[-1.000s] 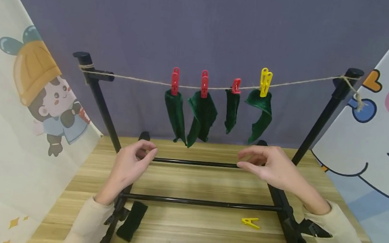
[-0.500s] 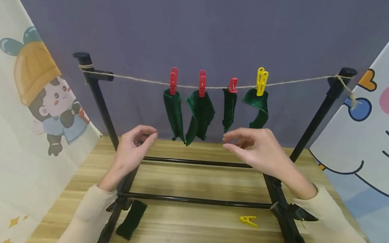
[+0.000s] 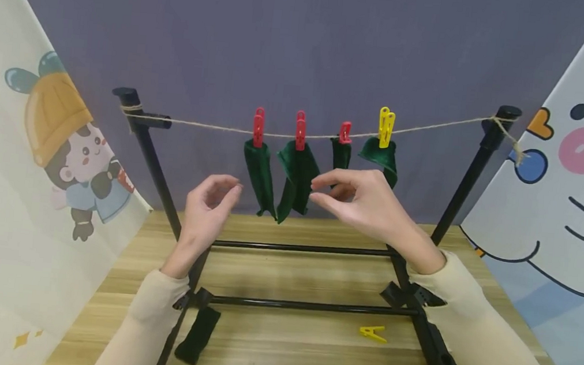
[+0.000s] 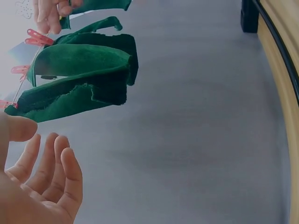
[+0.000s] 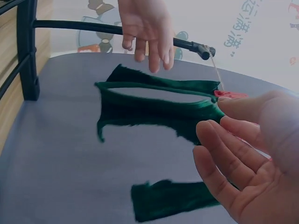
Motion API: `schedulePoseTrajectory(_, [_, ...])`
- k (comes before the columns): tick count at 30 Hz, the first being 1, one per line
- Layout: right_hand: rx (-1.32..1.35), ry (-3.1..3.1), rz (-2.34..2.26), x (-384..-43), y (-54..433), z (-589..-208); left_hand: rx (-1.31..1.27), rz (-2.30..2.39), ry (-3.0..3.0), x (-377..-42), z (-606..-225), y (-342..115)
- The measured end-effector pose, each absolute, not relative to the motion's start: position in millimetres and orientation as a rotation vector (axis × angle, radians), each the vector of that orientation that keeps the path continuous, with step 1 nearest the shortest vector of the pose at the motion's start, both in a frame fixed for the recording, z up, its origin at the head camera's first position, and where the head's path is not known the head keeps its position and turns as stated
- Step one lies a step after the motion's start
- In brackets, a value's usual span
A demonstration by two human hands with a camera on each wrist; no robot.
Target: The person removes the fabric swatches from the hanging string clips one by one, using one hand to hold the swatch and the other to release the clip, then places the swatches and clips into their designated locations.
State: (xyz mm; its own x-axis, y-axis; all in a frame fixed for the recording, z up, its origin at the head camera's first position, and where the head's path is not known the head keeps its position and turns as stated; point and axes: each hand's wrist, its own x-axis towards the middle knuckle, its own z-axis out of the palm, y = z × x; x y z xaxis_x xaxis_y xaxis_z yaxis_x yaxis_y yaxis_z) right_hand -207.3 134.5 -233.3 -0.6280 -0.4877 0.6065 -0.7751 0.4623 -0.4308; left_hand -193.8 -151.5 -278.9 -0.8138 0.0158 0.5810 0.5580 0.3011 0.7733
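Left hand [image 3: 206, 208] and right hand [image 3: 365, 200] rose, fingers [image 3: 335, 177] relaxed, empty; the latter partly hides a green cloth [image 3: 341, 155].

Your left sleeve [image 3: 144, 314] and right sleeve [image 3: 484, 333] are long, cream and softly creased, each with a small black piece [image 3: 429, 297] on its inner side near its end.

in the head view, the left hand [image 3: 203, 214] sits left of centre, its thumb [image 3: 228, 202] apart from the loosely curved fingers [image 3: 216, 181]; the right hand [image 3: 367, 205], right of centre and slightly higher, is posed alike. the left arm [image 3: 147, 309] and right arm [image 3: 482, 332] slant inward from the bottom edge.
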Motion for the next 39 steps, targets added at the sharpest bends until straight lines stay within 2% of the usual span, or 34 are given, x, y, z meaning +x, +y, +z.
schedulePoseTrajectory(19, [1.089, -2.075, 0.994, -210.5, 86.5, -185.9, -0.532, -1.602, -2.167, -199.3, -254.6, -137.6])
schedulePoseTrajectory(25, [1.024, -2.07, 0.985, -213.7, 77.8, -171.4, -0.508, -1.625, -2.141, -204.5, -246.0, -134.2])
schedulePoseTrajectory(39, [0.977, -2.224, 0.98, -223.7, 52.9, -162.8, -0.552, -1.766, -2.091, -212.8, -237.0, -129.9])
